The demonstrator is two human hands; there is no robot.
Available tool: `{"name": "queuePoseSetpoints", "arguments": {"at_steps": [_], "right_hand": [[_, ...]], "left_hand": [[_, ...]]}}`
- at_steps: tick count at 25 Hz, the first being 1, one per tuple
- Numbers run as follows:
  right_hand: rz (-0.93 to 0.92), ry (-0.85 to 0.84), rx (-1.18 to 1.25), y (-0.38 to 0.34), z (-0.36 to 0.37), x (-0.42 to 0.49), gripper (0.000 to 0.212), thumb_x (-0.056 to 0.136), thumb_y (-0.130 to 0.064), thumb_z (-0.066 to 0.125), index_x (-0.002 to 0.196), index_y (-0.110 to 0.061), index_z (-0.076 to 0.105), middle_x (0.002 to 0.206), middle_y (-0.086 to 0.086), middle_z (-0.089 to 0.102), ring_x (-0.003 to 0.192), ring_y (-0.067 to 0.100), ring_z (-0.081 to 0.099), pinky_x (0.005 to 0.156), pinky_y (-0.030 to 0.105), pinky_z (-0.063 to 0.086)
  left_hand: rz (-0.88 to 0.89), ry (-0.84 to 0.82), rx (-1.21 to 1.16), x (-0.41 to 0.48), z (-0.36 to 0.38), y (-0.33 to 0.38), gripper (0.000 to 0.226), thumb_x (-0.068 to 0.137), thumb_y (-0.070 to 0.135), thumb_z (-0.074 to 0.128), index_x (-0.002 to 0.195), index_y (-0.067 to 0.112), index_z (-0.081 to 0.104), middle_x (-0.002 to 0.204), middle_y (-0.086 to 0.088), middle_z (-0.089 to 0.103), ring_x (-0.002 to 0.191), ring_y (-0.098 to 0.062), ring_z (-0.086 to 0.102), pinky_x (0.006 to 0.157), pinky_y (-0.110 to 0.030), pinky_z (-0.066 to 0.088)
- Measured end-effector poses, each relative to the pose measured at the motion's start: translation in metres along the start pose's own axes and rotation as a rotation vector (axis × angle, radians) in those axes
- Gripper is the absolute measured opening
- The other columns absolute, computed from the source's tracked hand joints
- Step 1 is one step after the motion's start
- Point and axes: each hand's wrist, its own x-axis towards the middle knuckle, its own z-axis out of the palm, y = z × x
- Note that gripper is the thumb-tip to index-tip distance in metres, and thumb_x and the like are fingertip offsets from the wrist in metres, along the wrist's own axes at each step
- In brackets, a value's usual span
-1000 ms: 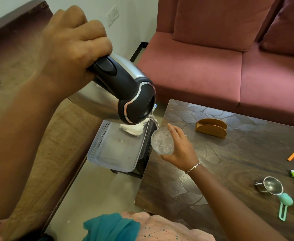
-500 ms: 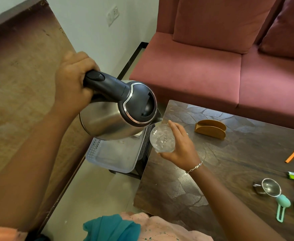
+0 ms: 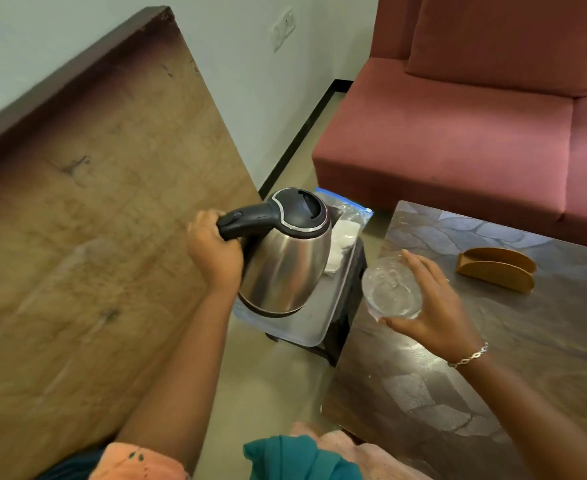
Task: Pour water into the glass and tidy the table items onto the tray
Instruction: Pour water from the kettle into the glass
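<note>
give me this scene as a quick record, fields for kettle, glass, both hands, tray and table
kettle: steel, near upright, over tray; contact unclear
glass: clear, water inside
left hand: grips kettle handle
right hand: holds glass at table edge
tray: beside table, white cloth on it
table: wooden napkin holder on it

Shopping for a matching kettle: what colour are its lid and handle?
Black lid and handle, steel kettle body; head view.

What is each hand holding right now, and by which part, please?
The left hand grips the kettle by its black handle. The right hand holds the glass around its side.
</note>
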Motion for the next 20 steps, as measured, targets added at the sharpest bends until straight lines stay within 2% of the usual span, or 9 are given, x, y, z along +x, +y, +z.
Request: {"name": "queuePoseSetpoints", "arguments": {"at_steps": [3,5,8,12,15,18,20], "right_hand": [[-0.007,-0.004,-0.019,-0.005,0.004,0.006,0.101,0.057,-0.020,0.086,0.139,-0.005,0.029,0.139,0.015,0.040,0.122,0.028,0.044,0.090,0.027,0.035],[-0.019,0.000,-0.020,-0.008,0.006,0.008,0.101,0.056,-0.021,0.086,0.139,-0.004,0.030,0.138,0.015,0.040,0.121,0.028,0.044,0.090,0.027,0.036],[-0.042,-0.002,-0.019,-0.013,0.008,0.013,0.101,0.055,-0.022,0.086,0.138,-0.005,0.031,0.137,0.014,0.042,0.118,0.020,0.043,0.089,0.026,0.036],[-0.074,0.000,-0.026,-0.017,0.009,0.017,0.102,0.054,-0.027,0.087,0.138,-0.006,0.032,0.134,0.012,0.044,0.114,0.007,0.037,0.088,0.019,0.034],[-0.079,-0.005,-0.020,-0.018,0.008,0.017,0.100,0.055,-0.041,0.077,0.138,-0.010,0.031,0.134,0.008,0.044,0.115,0.000,0.034,0.088,0.010,0.029],[-0.089,-0.003,-0.040,-0.017,0.007,0.016,0.098,0.056,-0.045,0.074,0.138,-0.018,0.027,0.135,0.008,0.043,0.117,0.001,0.034,0.088,0.010,0.030],[-0.075,-0.004,-0.052,-0.014,0.006,0.014,0.099,0.056,-0.044,0.074,0.138,-0.017,0.027,0.136,0.008,0.043,0.119,0.006,0.036,0.088,0.009,0.029]], "left_hand": [[-0.164,0.053,0.056,-0.003,0.012,-0.022,0.019,0.069,-0.010,0.046,0.080,-0.005,0.060,0.087,-0.022,0.061,0.083,-0.038,0.055,0.067,-0.035,0.034],[-0.289,0.042,0.054,-0.003,0.024,-0.037,0.019,0.070,-0.010,0.047,0.083,-0.005,0.060,0.092,-0.021,0.062,0.089,-0.037,0.055,0.076,-0.036,0.038],[-0.455,-0.010,0.018,-0.006,0.049,-0.063,0.016,0.072,-0.005,0.049,0.083,0.003,0.057,0.095,-0.017,0.063,0.092,-0.036,0.057,0.083,-0.048,0.047],[-0.599,-0.071,0.010,-0.014,0.077,-0.087,0.023,0.066,-0.007,0.050,0.084,0.007,0.057,0.099,-0.016,0.062,0.097,-0.035,0.054,0.087,-0.047,0.046],[-0.656,-0.065,0.032,-0.022,0.090,-0.103,0.025,0.068,-0.009,0.051,0.088,0.003,0.059,0.103,-0.019,0.062,0.102,-0.038,0.053,0.088,-0.044,0.044],[-0.657,-0.066,0.075,-0.035,0.104,-0.117,0.028,0.067,-0.011,0.052,0.093,-0.001,0.059,0.107,-0.022,0.061,0.105,-0.039,0.050,0.088,-0.043,0.040],[-0.660,-0.053,0.092,-0.041,0.107,-0.125,0.031,0.066,-0.011,0.052,0.095,-0.002,0.059,0.108,-0.022,0.060,0.107,-0.038,0.049,0.087,-0.044,0.039]]}}
